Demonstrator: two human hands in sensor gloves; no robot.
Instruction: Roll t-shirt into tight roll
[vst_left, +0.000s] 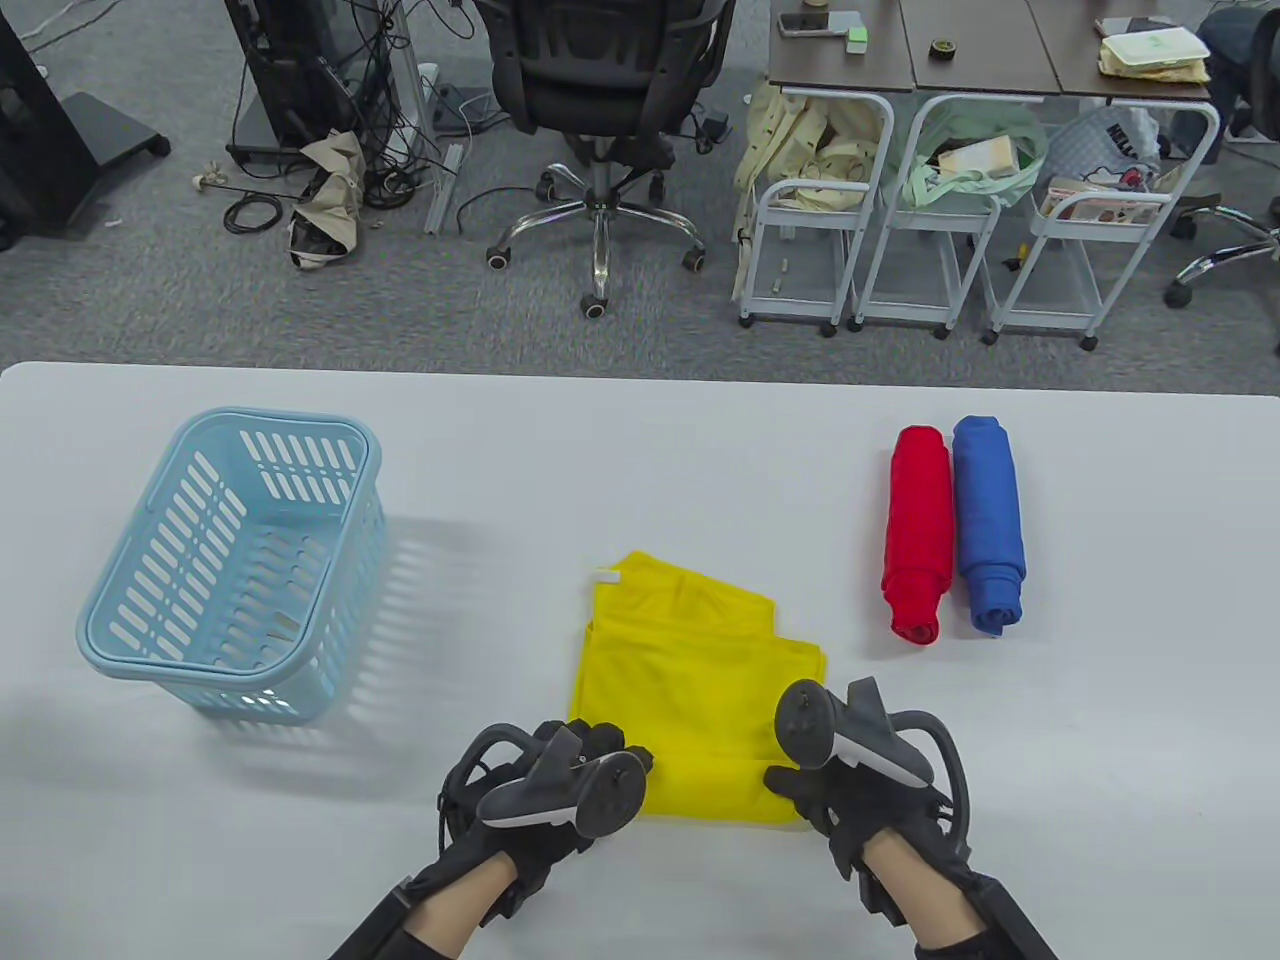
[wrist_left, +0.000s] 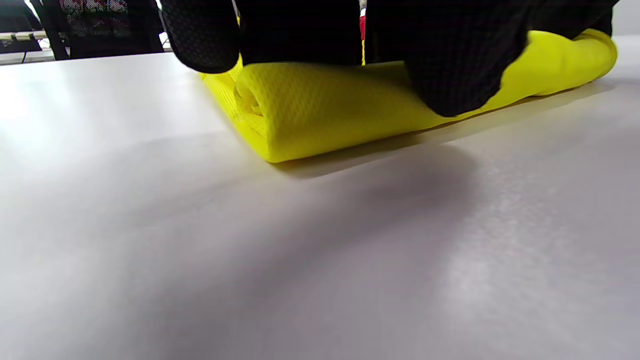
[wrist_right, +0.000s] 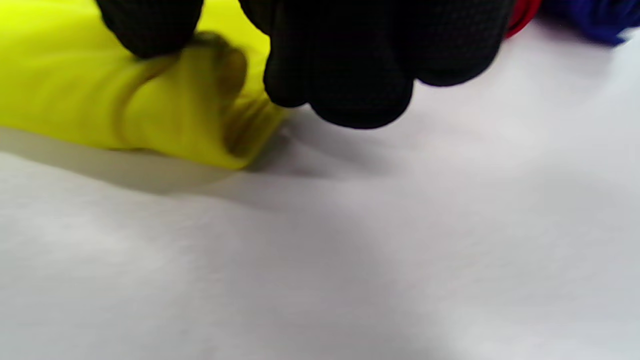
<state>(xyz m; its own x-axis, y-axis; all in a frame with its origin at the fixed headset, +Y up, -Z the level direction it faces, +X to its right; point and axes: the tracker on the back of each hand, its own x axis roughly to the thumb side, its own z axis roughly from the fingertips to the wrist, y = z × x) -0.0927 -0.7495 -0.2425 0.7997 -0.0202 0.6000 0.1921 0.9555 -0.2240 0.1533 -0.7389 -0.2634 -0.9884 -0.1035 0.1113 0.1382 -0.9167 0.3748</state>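
From above, I've got my left hand (vst_left: 560, 775) and right hand (vst_left: 840, 765) on the near edge of the yellow t-shirt (vst_left: 690, 690), which lies on the surface (vst_left: 640, 450). Left wrist cam: fingers (wrist_left: 450, 65) curled over the rolled edge. Right wrist cam's blurry, but its fingers (wrist_right: 150, 25) grip the roll's end.

Basket (vst_left: 230, 565) left of t-shirt (vst_left: 690, 680)

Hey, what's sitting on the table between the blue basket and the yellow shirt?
Nothing: in the table view, only bare white table and the basket's shadow lie between the blue basket and the yellow shirt.
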